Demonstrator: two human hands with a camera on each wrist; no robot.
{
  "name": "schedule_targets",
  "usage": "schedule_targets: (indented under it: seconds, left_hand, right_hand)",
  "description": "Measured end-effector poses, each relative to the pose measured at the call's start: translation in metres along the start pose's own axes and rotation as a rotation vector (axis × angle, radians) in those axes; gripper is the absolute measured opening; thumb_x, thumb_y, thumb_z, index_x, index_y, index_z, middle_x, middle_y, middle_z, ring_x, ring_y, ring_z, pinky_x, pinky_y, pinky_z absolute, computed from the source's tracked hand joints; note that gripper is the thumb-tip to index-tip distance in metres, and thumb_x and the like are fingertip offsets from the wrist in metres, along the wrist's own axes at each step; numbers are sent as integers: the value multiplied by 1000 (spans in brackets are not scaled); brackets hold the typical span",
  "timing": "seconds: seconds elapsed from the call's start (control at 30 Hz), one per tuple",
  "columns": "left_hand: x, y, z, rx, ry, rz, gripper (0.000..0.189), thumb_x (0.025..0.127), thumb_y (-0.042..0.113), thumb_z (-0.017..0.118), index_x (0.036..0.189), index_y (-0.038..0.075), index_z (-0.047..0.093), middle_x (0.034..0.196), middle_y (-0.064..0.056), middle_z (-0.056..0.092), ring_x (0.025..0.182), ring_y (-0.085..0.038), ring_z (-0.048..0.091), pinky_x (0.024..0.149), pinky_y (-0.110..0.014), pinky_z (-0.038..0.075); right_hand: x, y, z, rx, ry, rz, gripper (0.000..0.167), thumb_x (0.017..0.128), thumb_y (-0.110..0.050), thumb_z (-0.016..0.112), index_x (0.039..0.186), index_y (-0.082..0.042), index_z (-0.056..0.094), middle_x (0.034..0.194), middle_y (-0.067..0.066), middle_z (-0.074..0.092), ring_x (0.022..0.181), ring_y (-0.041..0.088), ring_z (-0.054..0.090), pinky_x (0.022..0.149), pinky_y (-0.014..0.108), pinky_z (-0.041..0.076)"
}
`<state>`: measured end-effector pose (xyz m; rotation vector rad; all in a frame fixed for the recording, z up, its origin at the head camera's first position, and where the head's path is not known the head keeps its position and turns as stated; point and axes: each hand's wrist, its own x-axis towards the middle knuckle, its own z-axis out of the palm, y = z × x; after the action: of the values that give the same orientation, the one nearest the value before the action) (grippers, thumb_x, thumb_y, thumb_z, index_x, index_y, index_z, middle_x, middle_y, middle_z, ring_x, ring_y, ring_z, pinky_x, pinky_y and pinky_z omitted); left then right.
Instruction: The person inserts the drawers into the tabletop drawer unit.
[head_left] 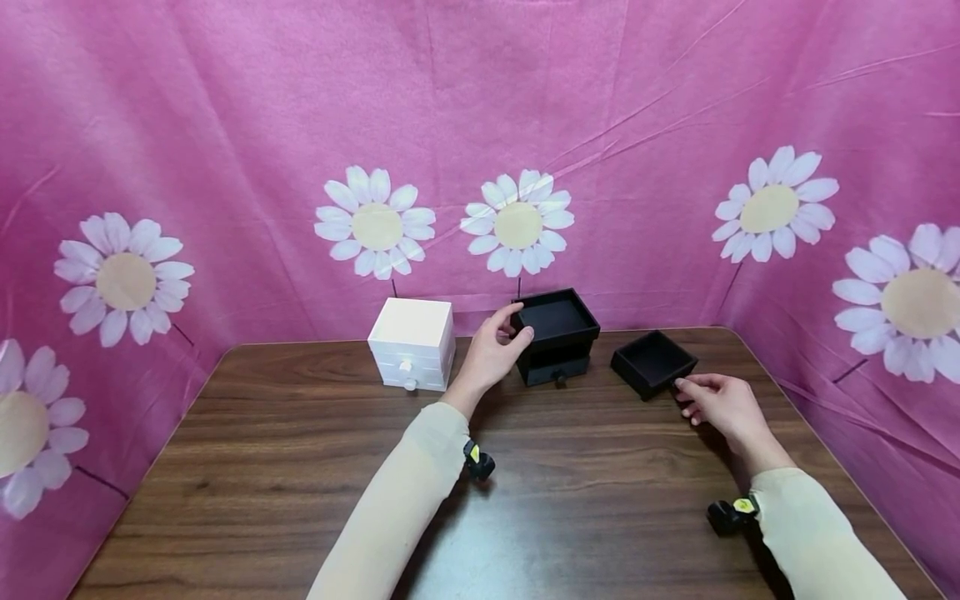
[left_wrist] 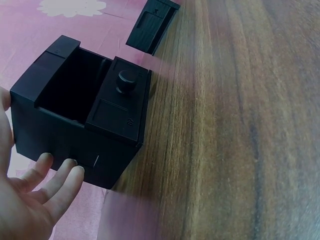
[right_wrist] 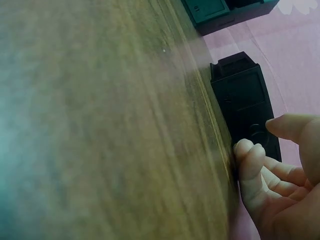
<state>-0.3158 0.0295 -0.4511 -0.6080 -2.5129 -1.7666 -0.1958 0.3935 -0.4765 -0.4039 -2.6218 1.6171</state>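
A small black drawer box [head_left: 557, 321] with a tray-like top stands at the back of the table. An open slot [left_wrist: 80, 85] shows above its lower drawer, which has a round knob [left_wrist: 126, 81]. My left hand [head_left: 491, 354] is at the box's left side, its fingertips touching the side wall. To the right, a separate black drawer [head_left: 654, 362] lies on the table with its hollow facing up. My right hand [head_left: 723, 408] pinches its knob [right_wrist: 258, 133] between thumb and curled fingers; part of the knob is hidden.
Left of the black box stands a white drawer box [head_left: 412, 342] with small white knobs. Everything rests on a brown wood-grain table [head_left: 300, 467]. A pink cloth [head_left: 262, 125] with white daisies hangs behind and along both sides.
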Motion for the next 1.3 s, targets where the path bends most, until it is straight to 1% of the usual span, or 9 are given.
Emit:
schedule_targets:
  seconds: [0.2,0.4,0.53,0.67,0.87,1.07,1.23,1.3]
  left_hand:
    - [0,0,0,2,1,4,52,106,35,66,156,23,58,122,-14,62,114,-28,64,100,-44,56]
    - [-2,-2,0,-19,-4,5,53,106,34,66,156,22,57,125,-18,62,115,-30,64,102,-47,56]
    - [-3,-2,1,-23,-9,0,53,106,34,66,157,23,56,129,-20,62,115,-30,64,103,-47,56]
    - [-2,-2,1,-27,-7,2,53,106,34,66,157,23,56,129,-22,61,115,-32,64,102,-48,56]
    - [-2,-2,0,-27,-5,3,53,106,34,66,157,23,57,128,-22,61,115,-32,64,102,-47,56]
    - [-1,-2,0,-24,-6,2,53,106,34,67,157,24,56,128,-21,61,115,-31,64,102,-47,56]
    - [-2,-2,0,-29,-12,-3,53,106,35,66,157,24,56,129,-21,61,116,-31,64,103,-48,55]
    - [-2,-2,1,-29,-12,-4,53,106,35,66,157,24,56,129,-21,61,116,-31,64,103,-48,55]
  right_hand:
    - [4,-3,-1,-22,-34,14,49,111,-20,59,133,24,57,84,-4,76,64,5,67,59,26,61]
    - [7,-6,-1,-28,-66,38,48,112,-19,58,131,24,58,84,-2,78,64,5,68,60,27,62]
    - [7,-5,-1,-7,-87,47,45,112,-16,56,130,25,58,83,-3,79,64,4,68,59,26,61]
    - [10,-3,0,48,-106,60,40,111,-14,56,126,23,59,83,-4,79,66,3,70,61,24,61]
    - [11,-1,3,147,-113,84,27,111,-12,54,113,13,63,81,-4,79,67,5,72,62,25,62]
    - [6,-5,8,249,-99,94,22,110,-9,52,113,12,60,81,-2,80,68,7,75,67,25,65]
    - [2,-6,10,364,-94,85,17,110,-5,51,108,10,60,80,2,79,72,8,78,73,25,66]
    - [0,-6,10,389,-96,80,16,110,-4,51,107,9,60,81,2,79,74,8,78,75,25,66]
